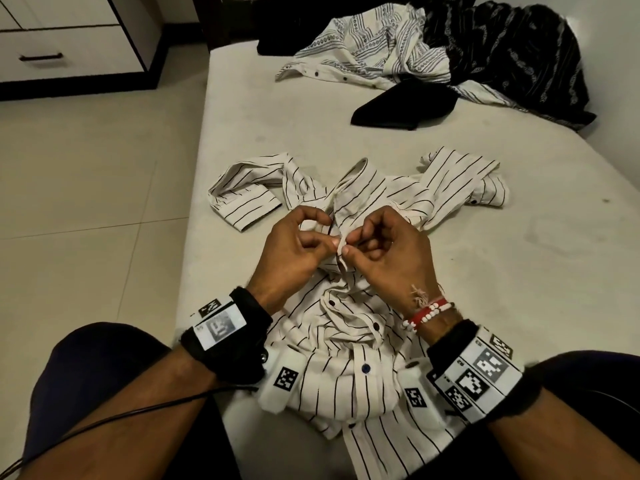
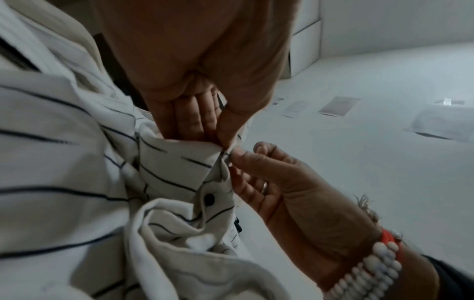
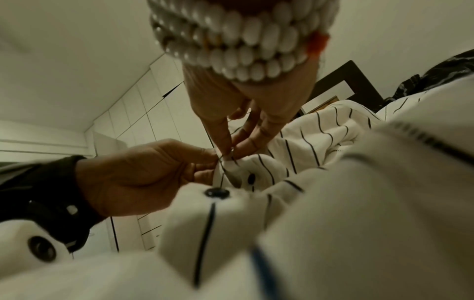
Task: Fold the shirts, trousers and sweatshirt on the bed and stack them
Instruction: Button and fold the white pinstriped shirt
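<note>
The striped shirt [image 1: 349,271] lies bunched on the bed [image 1: 485,271] right in front of the person, with its collar toward 12 o'clock. The left hand [image 1: 294,251] and the right hand [image 1: 384,251] meet over its front edge, and the fingers [image 2: 228,132] of each hand are curled tight and pinch that cloth edge. It looks like they are doing up a button, but the button is too small to be sure. The edge could slip out of the pinch, because the cloth below is all scrunched and pulls on it. Both wrists are bent down with the thumbs tip to tip. More clothes [image 1: 433,57] wait at 1 o'clock.
</note>
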